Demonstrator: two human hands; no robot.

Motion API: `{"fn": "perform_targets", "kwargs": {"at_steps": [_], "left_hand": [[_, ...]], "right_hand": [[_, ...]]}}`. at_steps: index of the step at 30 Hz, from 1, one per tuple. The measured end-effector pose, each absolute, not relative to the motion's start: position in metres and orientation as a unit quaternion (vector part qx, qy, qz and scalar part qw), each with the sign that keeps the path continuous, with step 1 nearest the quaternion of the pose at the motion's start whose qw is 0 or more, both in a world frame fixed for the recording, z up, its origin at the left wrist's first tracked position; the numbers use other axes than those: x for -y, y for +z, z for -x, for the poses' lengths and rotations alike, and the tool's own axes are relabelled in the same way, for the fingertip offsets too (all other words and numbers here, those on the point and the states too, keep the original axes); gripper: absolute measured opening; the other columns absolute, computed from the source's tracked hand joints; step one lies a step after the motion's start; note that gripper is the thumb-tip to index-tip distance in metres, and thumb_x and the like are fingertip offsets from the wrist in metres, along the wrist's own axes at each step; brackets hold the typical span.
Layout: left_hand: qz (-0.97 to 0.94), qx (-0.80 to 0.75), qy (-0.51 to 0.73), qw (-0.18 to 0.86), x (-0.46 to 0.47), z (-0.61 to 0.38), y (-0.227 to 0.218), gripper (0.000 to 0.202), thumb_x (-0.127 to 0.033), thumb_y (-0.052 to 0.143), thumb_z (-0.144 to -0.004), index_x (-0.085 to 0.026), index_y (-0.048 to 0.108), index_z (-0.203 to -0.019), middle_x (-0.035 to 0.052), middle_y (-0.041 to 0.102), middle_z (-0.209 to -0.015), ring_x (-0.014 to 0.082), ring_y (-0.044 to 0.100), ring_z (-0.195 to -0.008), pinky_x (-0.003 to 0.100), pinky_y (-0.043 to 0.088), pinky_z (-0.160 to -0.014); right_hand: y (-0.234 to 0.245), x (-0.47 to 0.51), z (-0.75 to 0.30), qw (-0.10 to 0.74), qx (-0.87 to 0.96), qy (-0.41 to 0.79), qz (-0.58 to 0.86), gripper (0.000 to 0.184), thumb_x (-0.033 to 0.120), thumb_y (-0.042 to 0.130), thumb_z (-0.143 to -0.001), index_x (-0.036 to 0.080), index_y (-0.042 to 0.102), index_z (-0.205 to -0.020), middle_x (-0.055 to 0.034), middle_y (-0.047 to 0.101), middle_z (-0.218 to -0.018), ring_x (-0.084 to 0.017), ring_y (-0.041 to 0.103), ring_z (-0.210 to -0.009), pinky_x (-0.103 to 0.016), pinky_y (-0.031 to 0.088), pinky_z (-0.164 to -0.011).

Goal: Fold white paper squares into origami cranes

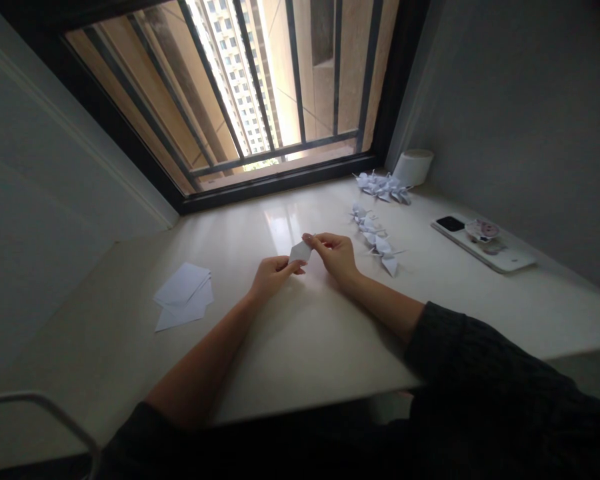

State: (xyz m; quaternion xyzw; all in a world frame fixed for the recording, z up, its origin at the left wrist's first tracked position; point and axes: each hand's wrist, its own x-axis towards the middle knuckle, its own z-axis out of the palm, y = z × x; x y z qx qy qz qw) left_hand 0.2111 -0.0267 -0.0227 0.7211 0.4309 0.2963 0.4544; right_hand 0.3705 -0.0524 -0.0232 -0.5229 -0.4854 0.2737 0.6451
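Note:
A small folded piece of white paper point(300, 253) is held up between both hands, above the pale sill. My left hand point(274, 272) pinches its lower left part between thumb and fingers. With thumb and fingertips closed, my right hand point(336, 253) grips its upper right corner. Right of my hands, several folded white paper cranes point(373, 233) stand in a row, and a second cluster of paper cranes point(383, 187) sits behind them. To the left lies a loose stack of white paper sheets point(184, 293). The fingers partly cover the folded paper's edges.
A white phone point(485, 245) with a round grip on its back lies at the right. Near the window corner stands a white roll point(414, 167). A barred window point(280, 163) backs the sill, with walls on both sides. A curved metal bar point(40, 398) shows at lower left.

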Motion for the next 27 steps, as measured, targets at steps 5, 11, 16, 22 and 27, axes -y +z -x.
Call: {"fn": "perform_targets", "kwargs": {"at_steps": [5, 11, 16, 22, 27], "left_hand": [[-0.705, -0.422, 0.327, 0.467, 0.0225, -0.2113, -0.0236, 0.042, -0.053, 0.06, -0.073, -0.014, 0.073, -0.083, 0.007, 0.071, -0.075, 0.016, 0.062, -0.067, 0.025, 0.044, -0.063], [-0.669, -0.434, 0.361, 0.485, 0.0168, -0.2096, -0.0286, 0.04, -0.052, 0.062, -0.072, -0.013, 0.071, -0.076, 0.0069, 0.07, -0.072, 0.0143, 0.061, -0.065, 0.024, 0.045, -0.064], [-0.646, -0.425, 0.392, 0.499, 0.0173, -0.2108, -0.0294, 0.039, -0.051, 0.062, -0.072, -0.013, 0.07, -0.076, 0.0071, 0.07, -0.072, 0.0156, 0.063, -0.068, 0.027, 0.049, -0.068], [-0.656, -0.419, 0.392, 0.49, 0.0196, -0.2117, -0.0274, 0.038, -0.05, 0.061, -0.074, -0.013, 0.071, -0.074, 0.0086, 0.071, -0.075, 0.017, 0.064, -0.069, 0.03, 0.051, -0.07], [-0.652, -0.434, 0.388, 0.485, 0.0193, -0.2111, -0.0283, 0.038, -0.05, 0.063, -0.072, -0.013, 0.071, -0.074, 0.0082, 0.071, -0.073, 0.0173, 0.065, -0.068, 0.028, 0.051, -0.068]], "right_hand": [[-0.0243, 0.0472, -0.3754, 0.644, 0.477, 0.267, 0.535, 0.037, 0.054, 0.061, -0.072, 0.019, 0.072, -0.067, -0.0022, 0.069, -0.065, -0.015, 0.058, -0.06, -0.026, 0.04, -0.056], [-0.0229, 0.0464, -0.3784, 0.643, 0.477, 0.26, 0.54, 0.038, 0.055, 0.061, -0.072, 0.018, 0.072, -0.07, -0.0032, 0.07, -0.069, -0.016, 0.059, -0.063, -0.027, 0.042, -0.059], [-0.027, 0.043, -0.38, 0.641, 0.468, 0.264, 0.548, 0.039, 0.055, 0.06, -0.072, 0.018, 0.073, -0.071, -0.0037, 0.071, -0.069, -0.016, 0.06, -0.063, -0.027, 0.041, -0.058], [-0.0292, 0.0416, -0.3791, 0.652, 0.437, 0.286, 0.549, 0.039, 0.054, 0.061, -0.07, 0.017, 0.072, -0.066, -0.0046, 0.069, -0.065, -0.016, 0.06, -0.063, -0.027, 0.041, -0.059], [-0.0312, 0.0411, -0.3797, 0.675, 0.414, 0.318, 0.522, 0.041, 0.055, 0.059, -0.071, 0.017, 0.073, -0.071, -0.0034, 0.067, -0.062, -0.014, 0.057, -0.061, -0.026, 0.04, -0.058]]}}
